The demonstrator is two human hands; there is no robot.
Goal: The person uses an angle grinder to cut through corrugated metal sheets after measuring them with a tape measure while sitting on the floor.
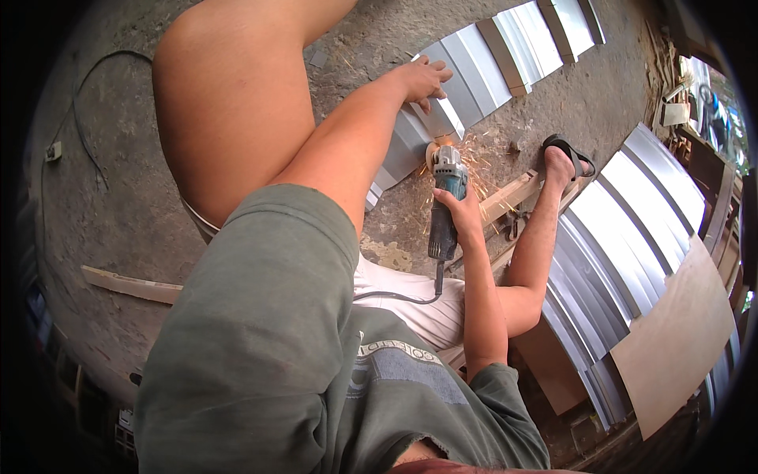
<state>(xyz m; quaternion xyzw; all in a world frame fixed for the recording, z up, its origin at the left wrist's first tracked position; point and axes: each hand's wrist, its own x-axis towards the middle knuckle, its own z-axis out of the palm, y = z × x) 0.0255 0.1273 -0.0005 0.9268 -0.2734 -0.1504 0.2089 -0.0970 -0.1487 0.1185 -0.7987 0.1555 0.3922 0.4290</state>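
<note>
The right hand (464, 209) is closed around the grinder (444, 227); the disc (432, 155) throws sparks (478, 167) at the metal sheet (475, 73), which lies on the floor (572, 103) just beyond the grinder. The left hand (427, 80), beyond the grinder, rests spread on the metal sheet, unclosed. Expect the metal sheet to be light, flexible, sharp-edged: hold flat faces. Expect the grinder to be heavy, rigid: grip its barrel.

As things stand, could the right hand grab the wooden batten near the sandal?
Probably not: the right hand is wrapped around the sparking angle grinder. The wooden batten lies close by, but that hand would likely need to release the tool first.
</note>
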